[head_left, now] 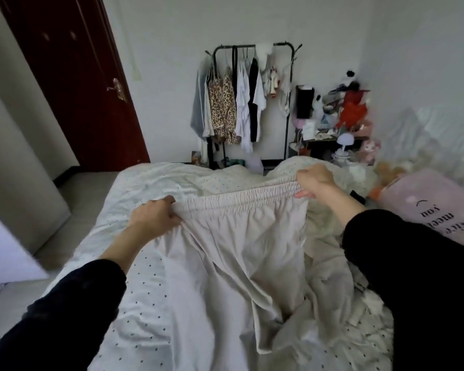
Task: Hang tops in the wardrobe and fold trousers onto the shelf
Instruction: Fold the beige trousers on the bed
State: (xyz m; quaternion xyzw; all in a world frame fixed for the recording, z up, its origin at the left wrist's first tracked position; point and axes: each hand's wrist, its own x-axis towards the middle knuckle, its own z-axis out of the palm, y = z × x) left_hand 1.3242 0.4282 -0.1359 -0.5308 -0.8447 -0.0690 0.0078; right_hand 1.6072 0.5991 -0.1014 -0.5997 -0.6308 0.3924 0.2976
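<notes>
Pale beige trousers [241,253] with an elastic waistband hang stretched over the bed. My left hand [153,218] grips the left end of the waistband. My right hand [315,182] grips the right end, a little higher and farther away. The legs fall toward me and crumple on the dotted white duvet [150,303]. At the far wall a black clothes rack [252,103] holds several hung tops, among them a leopard-print one and white ones.
A dark red door [73,76] stands at the left. A cluttered side table [338,121] with a small lamp sits right of the rack. A pink pillow [434,204] with lettering lies at the right on the bed. Floor shows along the bed's left side.
</notes>
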